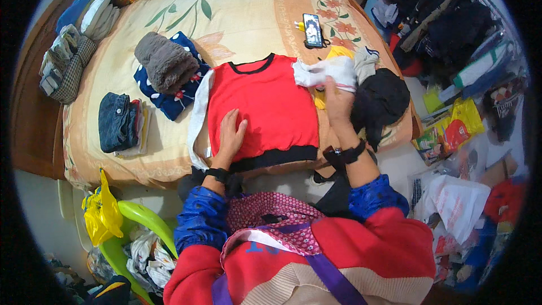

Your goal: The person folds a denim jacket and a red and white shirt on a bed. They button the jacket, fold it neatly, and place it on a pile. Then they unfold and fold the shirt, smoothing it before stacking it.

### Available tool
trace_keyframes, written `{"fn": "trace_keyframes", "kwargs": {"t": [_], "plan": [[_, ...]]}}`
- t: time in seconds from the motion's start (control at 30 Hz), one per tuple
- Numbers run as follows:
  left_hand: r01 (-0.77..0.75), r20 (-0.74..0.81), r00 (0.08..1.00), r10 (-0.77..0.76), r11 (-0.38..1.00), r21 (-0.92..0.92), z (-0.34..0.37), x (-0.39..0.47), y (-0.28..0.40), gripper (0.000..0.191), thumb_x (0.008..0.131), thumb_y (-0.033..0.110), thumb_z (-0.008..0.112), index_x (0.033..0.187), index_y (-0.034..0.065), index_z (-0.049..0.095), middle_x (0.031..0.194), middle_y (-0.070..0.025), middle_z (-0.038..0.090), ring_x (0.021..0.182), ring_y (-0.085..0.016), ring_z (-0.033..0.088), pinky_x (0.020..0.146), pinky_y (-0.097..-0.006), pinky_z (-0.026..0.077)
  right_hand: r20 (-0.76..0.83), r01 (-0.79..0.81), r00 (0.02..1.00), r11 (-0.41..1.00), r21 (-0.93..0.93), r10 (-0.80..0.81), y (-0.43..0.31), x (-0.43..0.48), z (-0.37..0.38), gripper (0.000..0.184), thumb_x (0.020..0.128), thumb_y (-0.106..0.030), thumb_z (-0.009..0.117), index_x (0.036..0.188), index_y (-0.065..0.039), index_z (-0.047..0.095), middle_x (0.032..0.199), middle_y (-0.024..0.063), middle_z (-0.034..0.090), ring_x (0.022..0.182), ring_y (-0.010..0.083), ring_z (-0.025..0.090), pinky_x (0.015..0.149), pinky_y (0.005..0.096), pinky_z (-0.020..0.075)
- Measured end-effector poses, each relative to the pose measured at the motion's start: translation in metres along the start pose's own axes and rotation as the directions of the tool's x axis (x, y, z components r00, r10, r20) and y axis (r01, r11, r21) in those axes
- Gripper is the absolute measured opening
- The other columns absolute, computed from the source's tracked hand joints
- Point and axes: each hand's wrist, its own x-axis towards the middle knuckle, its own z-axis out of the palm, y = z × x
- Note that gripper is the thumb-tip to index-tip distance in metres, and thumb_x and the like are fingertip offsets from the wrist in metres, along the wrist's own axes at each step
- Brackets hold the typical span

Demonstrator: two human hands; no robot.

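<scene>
A red sweatshirt (262,110) with black neckband and hem lies spread flat on the bed. My left hand (230,133) rests palm down on its lower left side, thumb apart, holding nothing. My right hand (338,103) pinches the white right-hand sleeve (330,72) near its cuff; the sleeve is bunched and slightly blurred. The other white sleeve (200,118) hangs down along the left side, its end near my left wrist. Close to my right hand lie a black garment (383,97), a beige cloth (366,62) and a yellow cloth (340,52), partly covered by the sleeve.
On the bed (250,17) sit folded jeans (116,123), a grey fleece bundle (165,63) on navy dotted cloth (154,99), a checked fabric basket (76,67) and a phone (312,30). A green-rimmed laundry basket (146,216) stands below left. Bags (457,203) crowd the right floor.
</scene>
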Motion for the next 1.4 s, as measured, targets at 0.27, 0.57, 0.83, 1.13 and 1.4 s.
{"fn": "trace_keyframes", "kwargs": {"t": [0.27, 0.57, 0.83, 1.13, 1.4], "plan": [[0.312, 0.258, 0.918, -0.301, 0.148, -0.938, -0.002, 0.073, 0.003, 0.063, 0.101, 0.040, 0.059, 0.155, 0.0191, 0.033, 0.148, -0.0038, 0.048, 0.127, -0.021, 0.052, 0.105, -0.0460, 0.042, 0.747, 0.735, 0.523, 0.661, -0.151, -0.411, 0.032, -0.013, 0.108, 0.026, 0.078, -0.020, 0.074, 0.098, -0.005, 0.071, 0.115, 0.0216, 0.066, 0.117, 0.0393, 0.058, 0.104, 0.0489, 0.0438], [0.366, 0.270, 0.799, -0.537, 0.078, -0.927, -0.005, 0.102, -0.019, 0.042, 0.095, 0.018, 0.067, 0.134, 0.0128, 0.053, 0.127, -0.0038, 0.064, 0.114, -0.024, 0.063, 0.097, -0.0472, 0.053, 0.459, 0.266, 0.889, 0.821, -0.506, -0.006, 0.153, 0.058, 0.067, 0.023, 0.086, -0.006, 0.058, 0.107, -0.001, 0.067, 0.111, 0.0178, 0.066, 0.107, 0.0387, 0.058, 0.095, 0.0465, 0.0461], [0.238, 0.208, 0.896, -0.392, 0.028, -0.971, -0.023, 0.126, 0.002, 0.034, 0.098, 0.020, 0.064, 0.130, 0.0096, 0.058, 0.125, -0.0042, 0.067, 0.117, -0.022, 0.063, 0.101, -0.0438, 0.052, 0.746, 0.125, 0.567, 0.858, -0.498, 0.350, 0.177, 0.127, 0.070, 0.032, 0.092, -0.024, 0.063, 0.116, -0.004, 0.069, 0.106, 0.0158, 0.071, 0.103, 0.0330, 0.065, 0.091, 0.0411, 0.0501], [0.266, 0.222, 0.788, -0.575, -0.008, -0.964, -0.007, 0.153, -0.017, 0.033, 0.104, 0.018, 0.053, 0.134, 0.0031, 0.053, 0.132, -0.0130, 0.062, 0.124, -0.029, 0.059, 0.105, -0.0472, 0.049, 0.687, -0.606, 0.345, 0.710, -0.357, 0.640, 0.192, 0.149, 0.046, 0.021, 0.098, -0.026, 0.062, 0.094, -0.006, 0.068, 0.071, -0.0004, 0.062, 0.057, 0.0087, 0.058, 0.049, 0.0243, 0.0438], [0.375, 0.087, 0.691, -0.718, 0.253, -0.892, -0.001, 0.151, -0.043, 0.033, 0.095, 0.011, 0.065, 0.125, 0.0027, 0.057, 0.118, -0.0117, 0.065, 0.102, -0.027, 0.066, 0.091, -0.0453, 0.056, 0.596, 0.210, 0.764, 0.778, -0.592, 0.247, 0.183, 0.128, 0.069, 0.020, 0.089, -0.015, 0.065, 0.097, 0.003, 0.063, 0.098, 0.0170, 0.067, 0.095, 0.0328, 0.065, 0.081, 0.0414, 0.0517]]}}
